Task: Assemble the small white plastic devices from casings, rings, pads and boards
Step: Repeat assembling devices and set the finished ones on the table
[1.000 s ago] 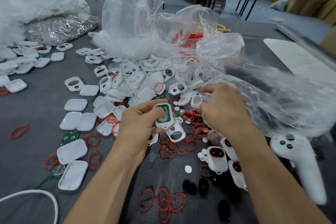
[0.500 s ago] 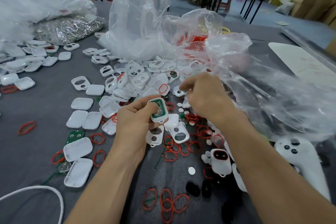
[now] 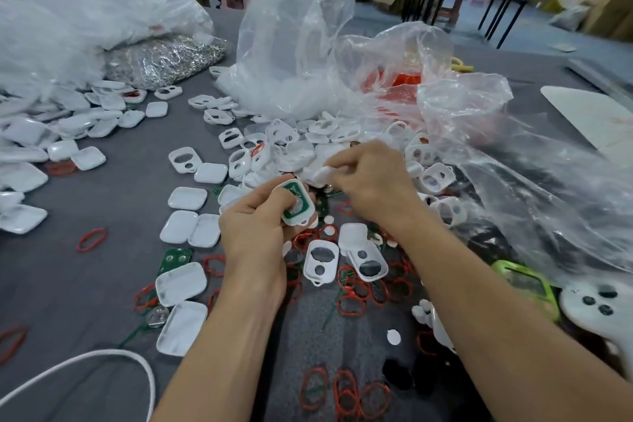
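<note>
My left hand [image 3: 255,226] grips a white casing half with a green board [image 3: 297,203] seated in it, held just above the grey table [image 3: 102,284]. My right hand [image 3: 371,178] pinches a small white plastic piece [image 3: 323,173] a little above and right of that casing. A heap of white casing halves [image 3: 291,144] lies behind both hands. Two casing fronts with button holes [image 3: 320,260] lie below the hands among red rings [image 3: 352,288]. Solid white casing backs [image 3: 190,228] lie to the left.
Clear plastic bags [image 3: 342,55] rise behind the heap and spread to the right. A bag of shiny metal parts [image 3: 164,58] sits far left. A white game controller [image 3: 603,315] lies at right, a white cable [image 3: 85,363] at bottom left, black pads [image 3: 397,373] near the front.
My right hand has come back from the heap toward the left hand and now pinches a small white piece. My left hand still holds the casing with the board.
</note>
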Demonstrator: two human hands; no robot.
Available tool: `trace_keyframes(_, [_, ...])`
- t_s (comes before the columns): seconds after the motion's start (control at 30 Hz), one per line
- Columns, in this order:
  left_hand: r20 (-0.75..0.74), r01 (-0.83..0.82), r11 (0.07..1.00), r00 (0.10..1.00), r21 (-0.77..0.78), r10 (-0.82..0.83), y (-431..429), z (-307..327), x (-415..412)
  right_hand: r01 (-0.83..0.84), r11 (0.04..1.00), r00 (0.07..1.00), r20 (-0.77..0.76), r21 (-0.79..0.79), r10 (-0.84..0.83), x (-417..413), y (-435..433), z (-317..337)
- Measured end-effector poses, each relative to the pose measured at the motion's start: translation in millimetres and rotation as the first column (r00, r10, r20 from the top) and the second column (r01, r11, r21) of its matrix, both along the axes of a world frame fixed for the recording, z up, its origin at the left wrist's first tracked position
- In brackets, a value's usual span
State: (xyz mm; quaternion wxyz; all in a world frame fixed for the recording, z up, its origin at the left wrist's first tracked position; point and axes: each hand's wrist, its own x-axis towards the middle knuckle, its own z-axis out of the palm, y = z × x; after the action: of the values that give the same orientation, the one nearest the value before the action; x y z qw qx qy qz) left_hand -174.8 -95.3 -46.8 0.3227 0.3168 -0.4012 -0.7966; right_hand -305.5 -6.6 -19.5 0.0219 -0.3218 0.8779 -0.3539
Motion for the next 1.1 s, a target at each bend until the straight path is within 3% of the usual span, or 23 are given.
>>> trace_keyframes(0.07, [0.01,0.021,1.0,1.0,-0.021,-0.021,2,-2,0,0.099,0.972,0.967,0.252,-0.213,-0.043,6,26,2])
trace_keyframes(0.13, [0.035,0.047,0.997,0.998,-0.054,-0.046,6,-3,-1,0.187,0.891,0.854,0.516,-0.415,0.061,21,47,0])
trace_keyframes(0.23, [0.072,0.121,0.984,0.991,-0.13,-0.112,13,-4,-2,0.32,0.797,0.702,0.693,-0.512,0.163,45,68,-7])
trace_keyframes(0.3, [0.103,0.183,0.958,0.981,-0.221,-0.164,18,-5,-2,0.343,0.785,0.689,0.706,-0.517,0.164,55,73,-12])
trace_keyframes(0.4, [0.133,0.292,0.909,0.956,-0.298,-0.263,28,-4,-2,0.328,0.786,0.74,0.659,-0.525,0.131,61,71,-13])
trace_keyframes(0.63, [0.062,0.371,0.91,0.929,-0.185,-0.366,30,-5,-1,0.311,0.795,0.833,0.552,-0.522,0.036,65,68,-16])
trace_keyframes(0.73, [0.053,0.377,0.916,0.926,-0.136,-0.373,32,-3,-2,0.39,0.765,0.74,0.669,-0.513,0.072,65,68,-16])
trace_keyframes(0.83, [0.061,0.371,0.924,0.929,-0.096,-0.366,32,-1,-2,0.544,0.692,0.476,0.854,-0.474,0.211,62,70,-12])
trace_keyframes(0.9, [0.086,0.361,0.928,0.931,-0.093,-0.354,31,-2,-3,0.604,0.66,0.364,0.891,-0.447,0.27,60,72,-11])
trace_keyframes(1.0, [0.095,0.359,0.929,0.931,-0.085,-0.352,32,-3,-3,0.602,0.67,0.341,0.898,-0.435,0.277,60,73,-10])
trace_keyframes(1.1, [0.08,0.362,0.93,0.931,-0.069,-0.357,32,-3,-3,0.547,0.714,0.417,0.882,-0.438,0.221,62,72,-12])
